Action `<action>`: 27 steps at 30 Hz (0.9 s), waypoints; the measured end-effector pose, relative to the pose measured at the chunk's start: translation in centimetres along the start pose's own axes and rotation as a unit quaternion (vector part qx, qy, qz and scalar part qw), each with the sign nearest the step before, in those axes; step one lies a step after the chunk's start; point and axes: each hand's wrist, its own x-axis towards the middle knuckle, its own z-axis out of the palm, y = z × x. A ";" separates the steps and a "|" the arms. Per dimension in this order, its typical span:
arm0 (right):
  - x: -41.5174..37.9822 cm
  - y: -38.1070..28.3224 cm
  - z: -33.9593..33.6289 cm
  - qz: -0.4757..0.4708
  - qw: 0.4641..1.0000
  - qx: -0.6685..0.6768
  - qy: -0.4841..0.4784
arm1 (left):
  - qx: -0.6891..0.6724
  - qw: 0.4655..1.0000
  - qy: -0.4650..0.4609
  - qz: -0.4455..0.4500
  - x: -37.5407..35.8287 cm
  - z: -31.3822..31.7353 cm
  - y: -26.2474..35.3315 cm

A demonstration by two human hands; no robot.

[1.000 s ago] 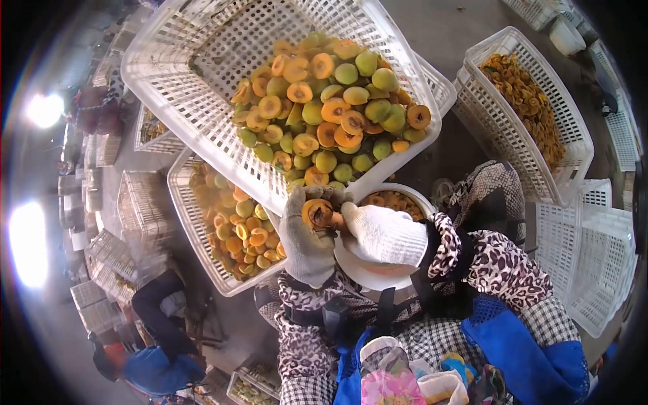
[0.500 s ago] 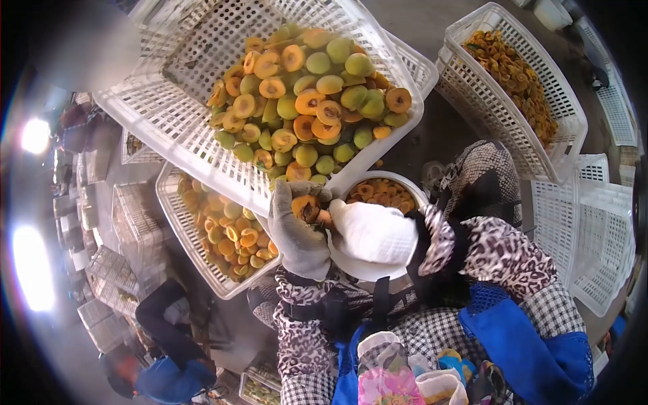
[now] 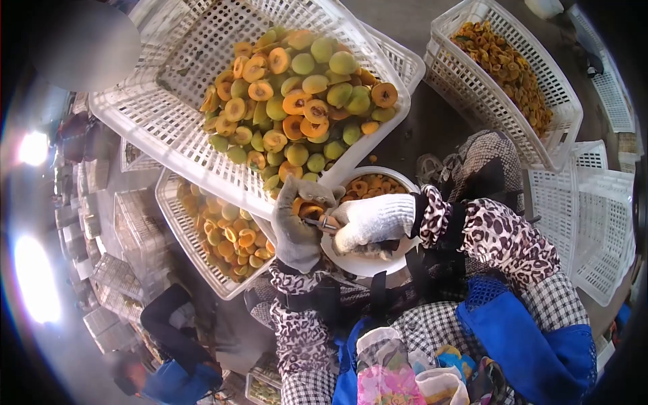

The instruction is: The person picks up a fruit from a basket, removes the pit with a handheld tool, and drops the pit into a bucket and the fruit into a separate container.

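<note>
Two gloved hands at work over one white bowl (image 3: 368, 263). Left hand (image 3: 297, 226), in a grey glove, cupped half-closed around one halved orange fruit (image 3: 309, 208), cut face turned up toward the camera, held just above the bowl's left rim. No clear long axis on the fruit: roundish, seemingly a touch wider across than deep. Right hand (image 3: 368, 223), in a white knitted glove, clenched on a small dark tool (image 3: 325, 223), probably a knife or pitter, too small to tell; tool lying roughly level, tip pointing left into the fruit. More orange halves in the bowl behind the hands. Three filled white crates: one tilted crate (image 3: 169, 108) of green and orange fruit just above the hands, one lower crate (image 3: 185, 250) of halves to the left, one far crate (image 3: 560, 128) of darker pieces upper right. Empty crates stacked at the right edge.
</note>
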 end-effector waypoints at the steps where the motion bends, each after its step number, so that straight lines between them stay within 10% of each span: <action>1: -0.7 -0.6 -0.1 0.030 0.999 -0.012 -0.017 | -0.033 0.998 0.042 -0.038 0.1 -0.1 -0.2; 6: 0.7 2.3 -0.8 -0.064 0.994 -0.050 -0.070 | -0.157 0.976 0.079 -0.130 -0.5 -0.8 -0.5; 10: -0.5 1.7 -0.7 -0.134 0.937 -0.324 -0.001 | -0.253 0.957 -0.061 -0.129 -1.6 -3.6 -1.6; 11: -1.5 1.4 -0.6 -0.103 0.941 -0.320 -0.018 | -0.122 0.990 0.003 -0.065 -2.6 -3.6 -1.5; 13: -3.6 0.9 0.4 -0.038 0.903 -0.428 0.010 | -0.286 0.950 0.118 -0.043 -2.6 -2.5 -0.4; 16: -4.0 3.5 0.2 -0.029 0.865 -0.485 0.124 | 0.027 0.958 0.185 0.219 -3.3 -6.9 3.7; 18: 1.1 9.0 -3.2 0.138 0.686 -0.705 0.110 | 0.034 0.928 0.253 0.271 -2.7 -3.3 5.9; 21: 0.2 8.3 -3.0 0.163 0.767 -0.598 0.166 | 0.472 0.684 0.452 0.325 -0.7 -2.5 6.4; 23: 1.5 9.1 -4.2 0.251 0.724 -0.629 0.133 | 0.624 0.622 0.285 0.376 4.3 -3.6 4.5; 26: -4.3 6.9 -3.8 0.050 0.802 -0.548 0.234 | 0.858 0.380 0.241 0.248 11.5 -2.8 -0.1; 27: -4.9 6.7 -4.1 0.018 0.809 -0.531 0.250 | 0.847 0.397 0.202 0.289 12.5 -3.3 -1.8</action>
